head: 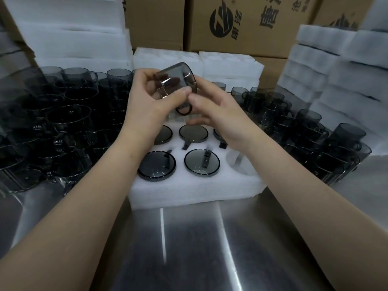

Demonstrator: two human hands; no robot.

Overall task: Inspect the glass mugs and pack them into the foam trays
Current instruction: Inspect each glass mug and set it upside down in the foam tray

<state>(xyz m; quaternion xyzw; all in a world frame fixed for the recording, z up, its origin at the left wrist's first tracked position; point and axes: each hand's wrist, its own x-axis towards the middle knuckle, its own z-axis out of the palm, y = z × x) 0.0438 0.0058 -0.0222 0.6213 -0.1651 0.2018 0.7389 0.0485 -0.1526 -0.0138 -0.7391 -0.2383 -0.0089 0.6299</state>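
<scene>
Head view: both hands lift the smoky grey mug [176, 80] at centre frame, tilted on its side over the foam tray [189, 185], likely so the light shows up flaws. The left hand [144, 106] curls round its body and the right hand [216, 114] pinches by the handle. The glass is tinted and glossy. An empty pocket [237, 162] waits right of centre.

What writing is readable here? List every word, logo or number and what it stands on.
"唐": large black character on the brown cardboard box at the back.
Round black emblem on that box: small characters beside it too blurred.
Other large characters: cut off at the top edge, unreadable.
</scene>
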